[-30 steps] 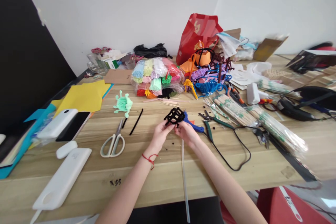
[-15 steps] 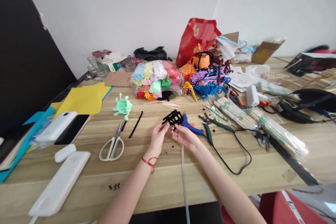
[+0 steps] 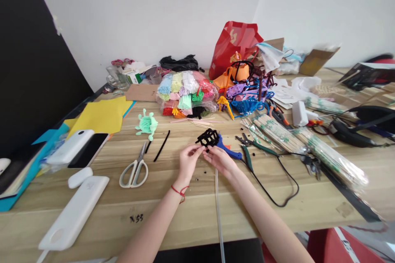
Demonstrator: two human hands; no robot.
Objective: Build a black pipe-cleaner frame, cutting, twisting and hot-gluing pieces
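Note:
Between the fingertips of both hands is a small black openwork piece (image 3: 208,137) that looks made of fuzzy pipe cleaners. My left hand (image 3: 189,162) pinches its near left edge, a red cord on the wrist. From the right, my right hand (image 3: 221,161) pinches its near edge. Just behind the right fingers lies a blue glue gun (image 3: 230,151), partly hidden, with a long clear glue stick (image 3: 219,213) running toward me. White-handled scissors (image 3: 133,172) and a black pipe cleaner (image 3: 162,146) lie to the left, near a mint-green fuzzy figure (image 3: 147,124).
Green-handled pliers (image 3: 263,148) and a black cable (image 3: 279,203) lie to the right, beside bagged wooden sticks (image 3: 330,154). Bagged coloured pipe cleaners (image 3: 185,90) and a red bag (image 3: 235,45) stand behind. A phone (image 3: 88,151) and a white power bank (image 3: 74,213) are at left.
The camera view has shifted slightly. Both hands still hold the black piece, which appears turned a little, with the left fingers now lower on its near edge.

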